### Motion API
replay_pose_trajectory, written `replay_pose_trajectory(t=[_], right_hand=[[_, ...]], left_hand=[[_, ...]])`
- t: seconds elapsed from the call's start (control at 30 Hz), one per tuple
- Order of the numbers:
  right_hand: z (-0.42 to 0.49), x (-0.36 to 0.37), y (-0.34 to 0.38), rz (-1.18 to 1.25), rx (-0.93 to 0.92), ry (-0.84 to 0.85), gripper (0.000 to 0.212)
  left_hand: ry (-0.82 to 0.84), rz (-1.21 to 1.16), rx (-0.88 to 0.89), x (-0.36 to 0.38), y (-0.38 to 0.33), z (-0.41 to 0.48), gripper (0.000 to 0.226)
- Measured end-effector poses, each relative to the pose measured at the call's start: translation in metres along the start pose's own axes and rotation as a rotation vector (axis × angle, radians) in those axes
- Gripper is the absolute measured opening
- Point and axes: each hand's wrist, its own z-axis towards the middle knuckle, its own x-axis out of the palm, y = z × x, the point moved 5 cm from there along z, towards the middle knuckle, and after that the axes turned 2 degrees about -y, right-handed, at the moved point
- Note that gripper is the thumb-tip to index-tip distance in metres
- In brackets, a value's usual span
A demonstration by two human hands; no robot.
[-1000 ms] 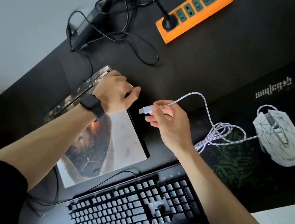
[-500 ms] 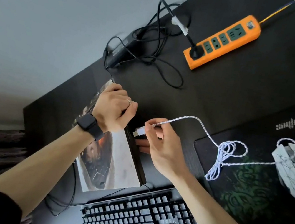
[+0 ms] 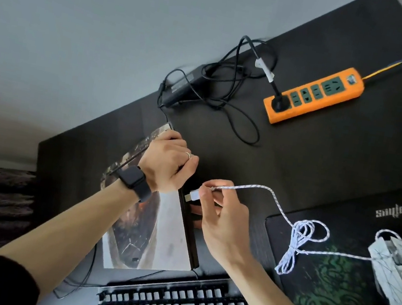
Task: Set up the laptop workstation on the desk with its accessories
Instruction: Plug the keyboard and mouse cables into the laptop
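R hand (image 3: 221,217) pinches mouse (image 3: 397,275) USB plug (image 3: 194,194); closer than 1 s ago, tip now just beside laptop (image 3: 162,231) right edge, not seated. L hand (image 3: 166,162) grips laptop's far corner, bracing it on counter (image 3: 300,155). Insertion prob next.

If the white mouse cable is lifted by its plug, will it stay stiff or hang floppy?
Probably floppy: the cable curves loosely away from the right hand. Its tied bundle would likely dangle as one clump. A stronger pull might drag the mouse.

Left hand (image 3: 166,163), right hand (image 3: 225,223): fingers (image 3: 209,189) curled
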Motion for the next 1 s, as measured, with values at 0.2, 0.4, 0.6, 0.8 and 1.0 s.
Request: replay_pose_trajectory(t=[0.2,0.4,0.6,0.8,1.0], right_hand=[[-0.002,0.004,-0.001,-0.047,-0.054,-0.027,0.006],[-0.004,0.003,0.001,-0.105,-0.102,-0.027,0.006],[-0.007,0.000,-0.005,-0.079,-0.086,-0.029,0.003],[-0.011,-0.011,-0.006,-0.040,-0.065,0.075,0.013],[-0.003,-0.031,-0.003,0.101,0.086,-0.030,0.014]], left_hand=[[-0.022,0.018,0.012,-0.001,0.000,-0.001,0.052],[-0.032,-0.006,0.023,0.000,-0.005,0.002,0.049],[-0.023,-0.002,0.022,0.003,-0.009,0.002,0.050],[-0.031,0.001,0.051,0.005,-0.015,0.000,0.049],[-0.099,-0.019,0.045,0.000,-0.008,0.003,0.043]])
